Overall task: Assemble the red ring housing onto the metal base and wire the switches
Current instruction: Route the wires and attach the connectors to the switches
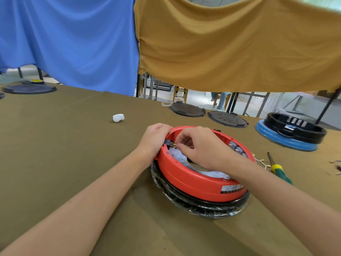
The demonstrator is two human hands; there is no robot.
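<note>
The right hand (201, 146) has its fingers (181, 145) curled and pinched on a small brass-coloured terminal (172, 144) at the inner wall of the red ring housing (186, 174), seemingly pressing a connection home at a dark switch body (167, 142) set through that wall. Just outside the wall, the left hand (155, 139) curls its fingers over the rim and grips the housing, probably bracing it against the push. The housing sits beneath both hands on a dark, film-wrapped base (201, 206) on the bench (73, 145); it is glossy red, with a label on its near side and white wadding inside. Farther right lies a green-handled screwdriver (280, 171).
</note>
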